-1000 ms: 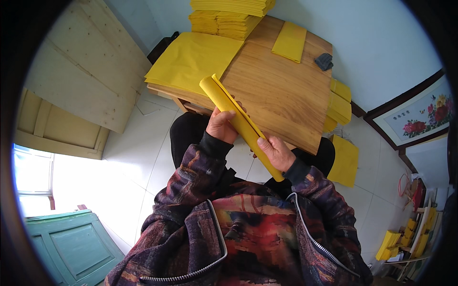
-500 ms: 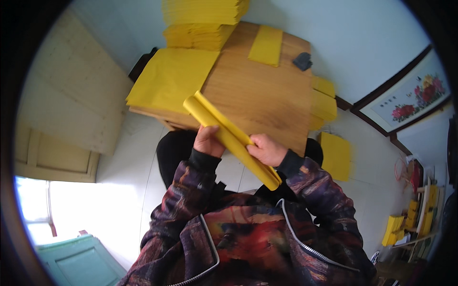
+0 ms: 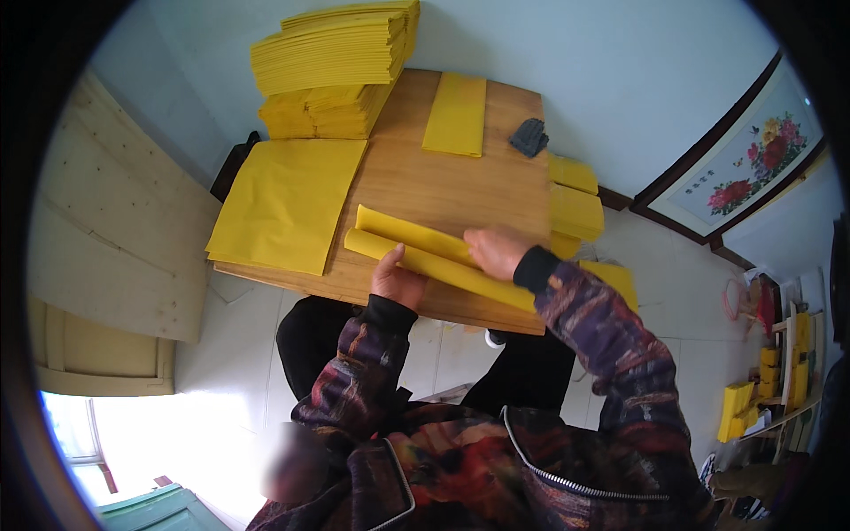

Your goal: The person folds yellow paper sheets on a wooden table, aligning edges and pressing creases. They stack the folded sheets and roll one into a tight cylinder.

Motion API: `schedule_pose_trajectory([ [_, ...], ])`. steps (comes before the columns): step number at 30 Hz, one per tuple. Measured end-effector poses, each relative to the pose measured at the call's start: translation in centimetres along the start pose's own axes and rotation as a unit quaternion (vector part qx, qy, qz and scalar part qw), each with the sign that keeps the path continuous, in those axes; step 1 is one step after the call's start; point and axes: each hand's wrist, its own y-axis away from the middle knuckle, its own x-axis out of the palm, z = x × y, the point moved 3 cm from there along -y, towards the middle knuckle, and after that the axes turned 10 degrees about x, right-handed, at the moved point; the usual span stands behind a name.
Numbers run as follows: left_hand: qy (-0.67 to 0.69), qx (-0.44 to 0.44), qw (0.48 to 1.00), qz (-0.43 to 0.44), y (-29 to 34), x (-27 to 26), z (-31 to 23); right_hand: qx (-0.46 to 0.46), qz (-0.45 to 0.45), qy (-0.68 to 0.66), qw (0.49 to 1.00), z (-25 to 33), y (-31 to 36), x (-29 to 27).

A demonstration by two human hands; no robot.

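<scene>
A yellow paper sheet (image 3: 425, 263), curled over on itself lengthwise, lies along the near edge of the wooden table (image 3: 443, 190). My left hand (image 3: 397, 281) grips its near rolled edge, thumb on top and the other fingers hidden underneath. Further right, my right hand (image 3: 498, 252) is closed with curled fingers at the sheet's inner fold, a little blurred; its fingertips are partly hidden. Left of the roll lies a flat pile of yellow sheets (image 3: 279, 208). A folded yellow piece (image 3: 457, 115) rests toward the back of the table.
Tall stacks of folded yellow paper (image 3: 328, 62) stand at the table's back left. A dark grey crumpled cloth (image 3: 529, 137) sits near the back right corner. More yellow stacks (image 3: 575, 208) are beside the table's right edge. A framed flower picture (image 3: 735, 164) leans along the right wall.
The yellow sheet has gone from being held tilted over my lap to lying on the table edge, its curl opened wider. My right hand has shifted up onto the inner fold.
</scene>
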Motion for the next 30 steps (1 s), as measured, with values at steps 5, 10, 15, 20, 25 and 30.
schedule_pose_trajectory([
  [5,-0.131,0.043,0.986,-0.092,2.5,-1.6,-2.8,0.023,0.011,0.075,0.997,-3.8,-6.0,0.1],
  [10,-0.376,0.097,0.917,-0.087,6.4,-2.1,-6.4,0.005,0.023,0.137,0.99,-4.7,-10.6,-0.8],
  [15,-0.646,0.171,0.743,0.035,8.5,0.6,-5.9,0.003,0.005,0.174,0.985,-5.0,-13.9,-1.3],
  [20,-0.737,0.289,0.575,0.206,8.4,4.3,-4.2,0.012,-0.026,0.204,0.979,-6.0,-15.3,-1.4],
  [25,-0.757,0.324,0.494,0.281,8.1,5.8,-3.2,0.015,-0.034,0.215,0.976,-6.4,-15.9,-1.7],
  [30,-0.77,0.297,0.454,0.337,8.3,5.9,-1.8,-0.005,-0.049,0.22,0.974,-6.7,-16.2,-1.8],
])
